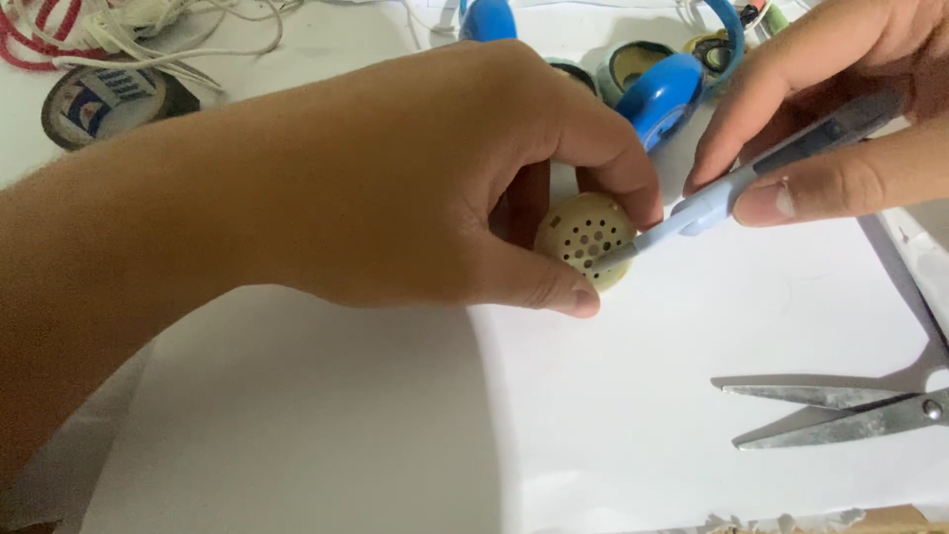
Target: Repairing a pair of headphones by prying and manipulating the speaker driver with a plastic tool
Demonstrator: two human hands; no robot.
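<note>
Right now, from the head camera, the left hand (395, 188) is pinching a small cream perforated speaker cover (585, 237) between thumb and fingers, holding it just above the white paper (692, 396) covering the bench, near the middle of the scene. The right hand (840, 109) is closed around a pale blue precision tool (712, 193), fingers gripping its handle, and its metal tip is touching the holed face of the cover.

Slipping looks like the main risk: the tip is sitting on a rounded, holed surface close to the left thumb, so a hard push could be skidding it off into the fingers or cracking the thin plastic. The cover could also be popping out of the pinch.

Open steel scissors (840, 410) are lying to the right, well apart from both hands. Blue headphones (667, 94) are resting at the far side, and a tape roll (104, 99) and tangled white cords (178, 30) are lying far left. No containers are showing.
</note>
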